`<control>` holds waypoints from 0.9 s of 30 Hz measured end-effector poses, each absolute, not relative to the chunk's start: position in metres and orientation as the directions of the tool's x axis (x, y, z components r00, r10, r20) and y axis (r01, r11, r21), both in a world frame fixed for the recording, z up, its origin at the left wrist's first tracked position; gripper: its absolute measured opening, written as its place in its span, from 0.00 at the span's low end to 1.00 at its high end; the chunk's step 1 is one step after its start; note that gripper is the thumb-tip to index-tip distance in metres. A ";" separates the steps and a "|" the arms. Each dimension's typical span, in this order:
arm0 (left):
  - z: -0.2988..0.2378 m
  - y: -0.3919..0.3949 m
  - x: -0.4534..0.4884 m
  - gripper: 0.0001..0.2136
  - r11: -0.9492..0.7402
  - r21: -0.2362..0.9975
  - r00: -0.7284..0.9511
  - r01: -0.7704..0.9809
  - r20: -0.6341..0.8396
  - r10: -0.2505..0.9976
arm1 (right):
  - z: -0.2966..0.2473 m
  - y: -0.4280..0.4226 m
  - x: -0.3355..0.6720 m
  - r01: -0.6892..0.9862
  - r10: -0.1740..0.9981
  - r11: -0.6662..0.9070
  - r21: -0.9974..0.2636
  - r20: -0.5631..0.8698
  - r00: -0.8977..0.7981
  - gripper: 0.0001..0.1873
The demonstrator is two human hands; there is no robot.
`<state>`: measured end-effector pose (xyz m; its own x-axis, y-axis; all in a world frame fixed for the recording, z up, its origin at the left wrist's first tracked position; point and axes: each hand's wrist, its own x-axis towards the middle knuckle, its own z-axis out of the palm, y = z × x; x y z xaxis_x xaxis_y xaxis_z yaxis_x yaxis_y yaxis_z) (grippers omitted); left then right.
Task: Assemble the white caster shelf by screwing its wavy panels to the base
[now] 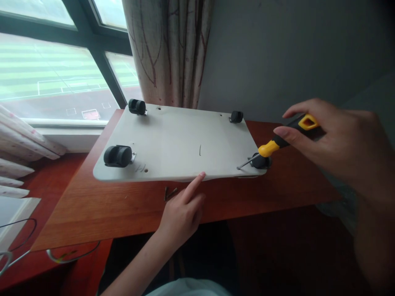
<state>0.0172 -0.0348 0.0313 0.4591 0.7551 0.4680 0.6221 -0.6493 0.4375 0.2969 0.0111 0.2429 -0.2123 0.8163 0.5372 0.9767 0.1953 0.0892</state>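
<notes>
A white board [182, 135] lies flat with black casters standing up at its corners. My right hand [345, 144] is closed around a yellow-and-black screwdriver [279, 138]. The shaft slants down to the left, and its tip meets the board beside the front right caster [261, 161], at what may be a screw or hole. With its index finger stretched out, my left hand [182, 213] touches the board's front edge and holds nothing; its other fingers curl loosely. Two small screws [169, 194] lie on the wooden table [129, 209] close to that hand.
The other casters are at the front left [117, 156], back left [137, 107] and back right [236, 116]. Behind the table hang a patterned curtain [173, 49] and a grey wall [277, 53]. A window [52, 78] is on the left; cables [74, 258] run below the table.
</notes>
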 end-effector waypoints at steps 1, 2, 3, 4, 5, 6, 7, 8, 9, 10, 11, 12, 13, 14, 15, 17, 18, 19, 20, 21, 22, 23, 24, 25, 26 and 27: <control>0.031 -0.035 0.017 0.09 -0.649 0.435 0.458 0.623 0.470 0.755 | 0.244 0.010 0.298 0.977 0.834 0.203 0.063 0.512 -0.206 0.23; 0.032 -0.035 0.017 0.09 -0.650 0.432 0.457 0.625 0.473 0.753 | 0.245 0.009 0.299 0.977 0.851 0.209 0.039 0.484 -0.201 0.23; 0.032 -0.035 0.017 0.09 -0.651 0.428 0.457 0.626 0.475 0.752 | 0.246 0.008 0.299 0.977 0.866 0.212 0.018 0.459 -0.197 0.22; 0.032 -0.035 0.017 0.09 -0.653 0.424 0.457 0.627 0.478 0.750 | 0.248 0.007 0.299 0.977 0.876 0.211 0.003 0.444 -0.191 0.22; 0.032 -0.035 0.017 0.09 -0.655 0.422 0.457 0.627 0.481 0.748 | 0.249 0.006 0.299 0.978 0.879 0.209 -0.005 0.439 -0.186 0.22; 0.032 -0.035 0.017 0.09 -0.657 0.419 0.461 0.627 0.480 0.746 | 0.251 0.006 0.299 0.979 0.880 0.205 -0.013 0.441 -0.179 0.21; 0.032 -0.035 0.016 0.09 -0.658 0.418 0.465 0.626 0.478 0.745 | 0.251 0.006 0.298 0.978 0.876 0.206 -0.024 0.450 -0.173 0.20; 0.032 -0.035 0.016 0.09 -0.657 0.418 0.466 0.627 0.474 0.747 | 0.252 0.006 0.297 0.976 0.875 0.216 -0.040 0.451 -0.175 0.20; 0.032 -0.035 0.016 0.09 -0.656 0.418 0.467 0.629 0.472 0.748 | 0.253 0.007 0.297 0.971 0.878 0.233 -0.055 0.442 -0.186 0.19; 0.033 -0.035 0.016 0.09 -0.655 0.418 0.467 0.629 0.471 0.749 | 0.253 0.007 0.297 0.965 0.882 0.255 -0.066 0.424 -0.204 0.18; 0.033 -0.036 0.017 0.09 -0.654 0.417 0.466 0.631 0.471 0.749 | 0.254 0.008 0.297 0.958 0.887 0.277 -0.069 0.401 -0.227 0.18; 0.033 -0.036 0.017 0.09 -0.655 0.414 0.465 0.632 0.473 0.748 | 0.255 0.008 0.298 0.953 0.891 0.296 -0.062 0.379 -0.252 0.19; 0.033 -0.036 0.017 0.09 -0.655 0.410 0.463 0.635 0.477 0.747 | 0.257 0.008 0.299 0.949 0.891 0.313 -0.048 0.360 -0.276 0.19; 0.033 -0.036 0.017 0.09 -0.656 0.406 0.464 0.637 0.478 0.746 | 0.258 0.009 0.301 0.943 0.890 0.331 -0.035 0.343 -0.299 0.19; 0.032 -0.036 0.017 0.09 -0.657 0.401 0.466 0.638 0.479 0.744 | 0.260 0.009 0.303 0.935 0.886 0.353 -0.029 0.331 -0.324 0.19; 0.032 -0.036 0.017 0.10 -0.656 0.397 0.465 0.641 0.479 0.745 | 0.262 0.009 0.307 0.916 0.876 0.399 -0.038 0.311 -0.369 0.19; 0.031 -0.036 0.017 0.10 -0.657 0.399 0.466 0.640 0.478 0.745 | 0.262 0.009 0.309 0.909 0.870 0.416 -0.037 0.307 -0.385 0.19; 0.031 -0.036 0.017 0.10 -0.656 0.404 0.465 0.637 0.477 0.746 | 0.261 0.009 0.310 0.907 0.865 0.420 -0.021 0.312 -0.393 0.19; 0.030 -0.036 0.017 0.10 -0.655 0.412 0.463 0.633 0.476 0.747 | 0.260 0.009 0.310 0.912 0.860 0.409 0.009 0.331 -0.389 0.20; 0.030 -0.036 0.017 0.09 -0.653 0.421 0.461 0.630 0.474 0.750 | 0.258 0.010 0.310 0.922 0.854 0.384 0.048 0.360 -0.375 0.21; 0.029 -0.036 0.018 0.09 -0.651 0.429 0.458 0.627 0.472 0.753 | 0.255 0.011 0.309 0.932 0.848 0.352 0.087 0.391 -0.357 0.22; 0.029 -0.036 0.018 0.09 -0.648 0.436 0.456 0.625 0.470 0.756 | 0.253 0.011 0.308 0.942 0.844 0.313 0.120 0.419 -0.334 0.22; 0.029 -0.036 0.018 0.09 -0.645 0.441 0.452 0.625 0.469 0.759 | 0.250 0.012 0.306 0.952 0.843 0.272 0.139 0.444 -0.305 0.21; 0.029 -0.036 0.019 0.09 -0.643 0.442 0.450 0.625 0.469 0.760 | 0.248 0.013 0.305 0.962 0.843 0.233 0.144 0.463 -0.273 0.20; 0.030 -0.036 0.019 0.09 -0.644 0.440 0.450 0.626 0.471 0.759 | 0.247 0.013 0.305 0.970 0.847 0.201 0.139 0.473 -0.243 0.20; 0.030 -0.036 0.019 0.08 -0.646 0.437 0.450 0.626 0.473 0.757 | 0.247 0.013 0.305 0.975 0.854 0.181 0.126 0.472 -0.220 0.21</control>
